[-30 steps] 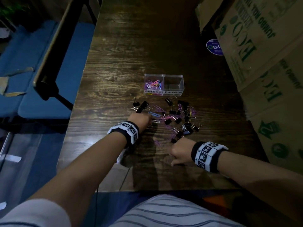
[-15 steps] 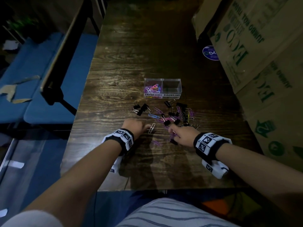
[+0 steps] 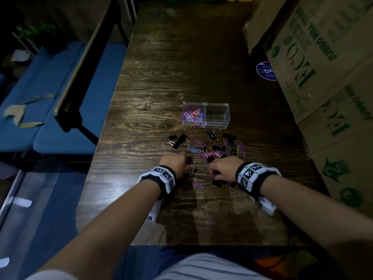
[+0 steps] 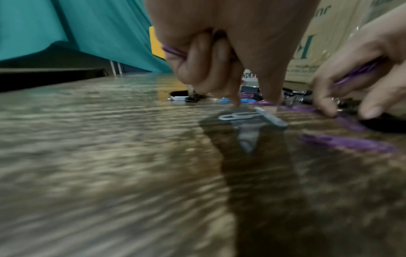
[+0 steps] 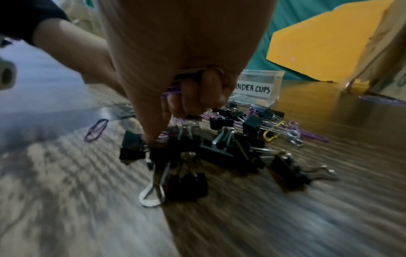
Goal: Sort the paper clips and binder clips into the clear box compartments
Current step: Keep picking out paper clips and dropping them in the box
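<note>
- Nearest to us, our left hand (image 3: 177, 161) and right hand (image 3: 221, 167) sit low over the dark wood-grain table (image 3: 161, 87), both on the near side of the clear plastic two-compartment box (image 3: 205, 114).
- Our left hand has its outer fingers curled round a purple paper clip (image 4: 173, 51), while thumb and forefinger reach down, slightly apart, to a white wire paper clip (image 3: 192, 167) lying flat on the table.
- Our right hand has its fingers curled round purple paper clips (image 5: 170, 93) and what looks like a binder clip in the palm; its thumb tip presses down among the black binder clips (image 5: 197, 153).
- A loose purple paper clip (image 3: 197, 184) lies between our wrists, nearer to us than the box.
- Further on, the scatter of black binder clips and pink, purple, blue and yellow paper clips (image 3: 214, 146) spreads just in front of the box.
- The box's left compartment, labelled PAPER CLIPS, holds coloured paper clips (image 3: 193, 115); the right one is labelled BINDER CLIPS.
- Printed cardboard cartons (image 3: 323, 67) stand to the right of the box.
</note>
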{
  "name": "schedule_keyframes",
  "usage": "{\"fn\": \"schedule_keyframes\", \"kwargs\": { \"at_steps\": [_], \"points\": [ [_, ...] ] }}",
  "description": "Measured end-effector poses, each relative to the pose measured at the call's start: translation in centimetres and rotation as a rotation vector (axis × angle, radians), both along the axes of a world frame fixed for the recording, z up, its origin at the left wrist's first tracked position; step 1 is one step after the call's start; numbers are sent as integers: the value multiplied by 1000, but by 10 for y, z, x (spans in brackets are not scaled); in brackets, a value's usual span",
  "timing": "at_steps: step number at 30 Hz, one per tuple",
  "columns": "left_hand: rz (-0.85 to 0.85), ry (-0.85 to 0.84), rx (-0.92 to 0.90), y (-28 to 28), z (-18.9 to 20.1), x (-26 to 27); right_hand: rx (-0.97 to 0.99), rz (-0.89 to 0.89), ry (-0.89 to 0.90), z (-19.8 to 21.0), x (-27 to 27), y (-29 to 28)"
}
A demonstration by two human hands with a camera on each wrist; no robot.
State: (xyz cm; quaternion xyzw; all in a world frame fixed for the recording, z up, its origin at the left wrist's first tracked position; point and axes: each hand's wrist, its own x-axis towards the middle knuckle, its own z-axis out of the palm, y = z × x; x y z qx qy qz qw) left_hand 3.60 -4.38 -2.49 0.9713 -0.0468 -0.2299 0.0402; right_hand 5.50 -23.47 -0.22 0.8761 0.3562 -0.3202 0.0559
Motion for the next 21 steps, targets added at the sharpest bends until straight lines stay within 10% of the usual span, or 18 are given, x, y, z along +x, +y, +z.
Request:
{"fn": "schedule_keyframes", "kwargs": {
  "at_steps": [21],
  "points": [
    [97, 77, -121, 33, 5, 16, 16, -184, 11, -2, 17, 12]
  ]
}}
